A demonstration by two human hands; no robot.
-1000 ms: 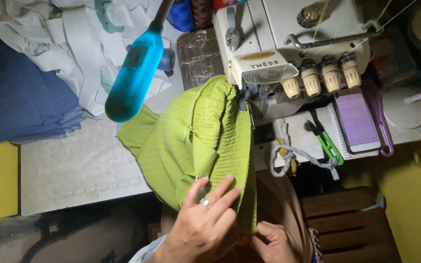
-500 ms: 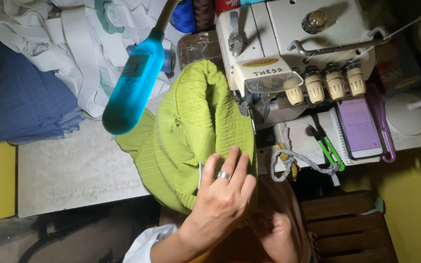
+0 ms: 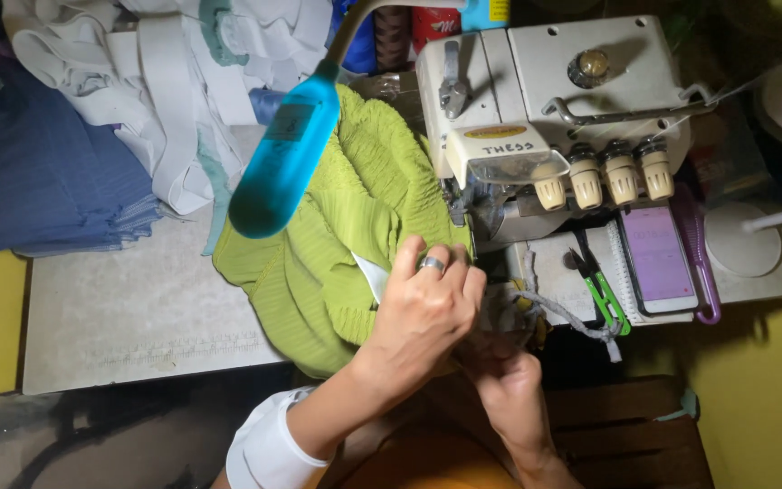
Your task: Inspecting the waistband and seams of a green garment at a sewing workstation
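- The left hand [image 3: 427, 312] lies just below the centre of the frame, on the lower right edge of the green ribbed fabric [image 3: 337, 235]. Its fingers are curled and pressed together onto the cloth, and a small white tag [image 3: 371, 276] pokes out from under them.
- The right hand [image 3: 509, 389] sits lower, right of centre, partly hidden by the left; I cannot tell whether it pinches anything.
- To do this well, I judge the edge should be held flat and even with the tag squared to the seam line, and fed straight toward the presser foot of the white overlock machine [image 3: 545, 109] at upper right, fingertips kept well clear of the needle area.
- The fabric is lime green, finely ribbed or crinkled, and bunched into soft folds. It fills the middle of the frame, running from under the machine's head down over the front edge of the pale table [image 3: 128, 317].
- A blue lamp head [image 3: 284, 158] hangs over its upper left part.
- Green snips [image 3: 601, 290] and a phone [image 3: 661, 258] lie at right, near the machine.
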